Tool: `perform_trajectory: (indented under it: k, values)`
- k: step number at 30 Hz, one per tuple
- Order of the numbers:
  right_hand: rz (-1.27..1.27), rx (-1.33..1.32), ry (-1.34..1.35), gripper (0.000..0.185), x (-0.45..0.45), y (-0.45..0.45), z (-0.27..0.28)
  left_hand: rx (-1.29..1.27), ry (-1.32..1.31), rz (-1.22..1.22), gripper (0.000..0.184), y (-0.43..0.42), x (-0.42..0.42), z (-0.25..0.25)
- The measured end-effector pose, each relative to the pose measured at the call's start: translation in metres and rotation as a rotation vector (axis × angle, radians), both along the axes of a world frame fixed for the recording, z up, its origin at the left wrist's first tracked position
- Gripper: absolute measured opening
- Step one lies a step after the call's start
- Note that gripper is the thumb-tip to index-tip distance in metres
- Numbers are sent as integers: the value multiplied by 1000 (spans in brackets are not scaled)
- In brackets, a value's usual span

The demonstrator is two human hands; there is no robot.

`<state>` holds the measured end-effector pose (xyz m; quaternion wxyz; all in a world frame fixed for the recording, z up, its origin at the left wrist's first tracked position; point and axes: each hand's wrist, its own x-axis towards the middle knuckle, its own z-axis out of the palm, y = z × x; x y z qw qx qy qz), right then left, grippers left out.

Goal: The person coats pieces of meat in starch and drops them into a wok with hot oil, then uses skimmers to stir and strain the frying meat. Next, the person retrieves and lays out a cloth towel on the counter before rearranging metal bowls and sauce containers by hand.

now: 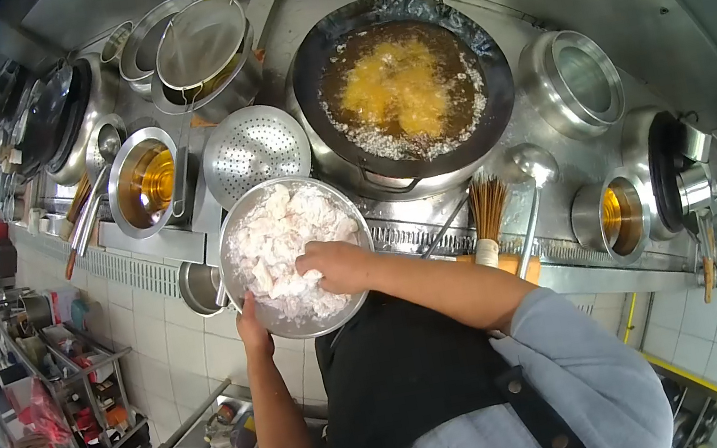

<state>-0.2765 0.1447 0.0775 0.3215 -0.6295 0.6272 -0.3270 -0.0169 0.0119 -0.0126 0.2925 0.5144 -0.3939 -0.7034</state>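
Note:
My left hand (253, 327) grips the lower left rim of a round metal bowl (300, 328), with the fingers partly hidden beneath it. Inside the bowl lie pale pieces of food (277, 224) coated in white flour. My right hand (337, 266) reaches into the bowl, its fingers curled down on a floured piece and partly hidden. Just beyond the bowl, a large black wok (498, 103) holds bubbling oil with golden pieces (397, 88) frying in it. Touching or close behind the bowl is a perforated metal strainer (255, 154).
Left of the strainer stands a metal pot of yellow oil (125, 203). A bamboo brush (489, 211) and a ladle (532, 164) lie right of the bowl. Metal pots (562, 97) stand right of the wok. A fine sieve (202, 42) rests on a pot behind.

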Motion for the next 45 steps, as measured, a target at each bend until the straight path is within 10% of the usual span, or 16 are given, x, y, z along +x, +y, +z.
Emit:
perform_trajectory:
  k: [15, 27, 31, 45]
  values:
    - [-457, -63, -576, 34, -116, 54, 116, 29, -79, 13, 66, -3, 2, -4]
    - [-730, 56, 740, 44, -342, 43, 78, 29, -94, 19, 66, -5, 4, -8]
    - [-1041, 159, 654, 39, -344, 40, 130, -2, -188, 11, 67, -10, 13, -13]
    - [-960, 260, 757, 44, -365, 64, 101, -8, -54, -4, 59, -5, 5, -11]
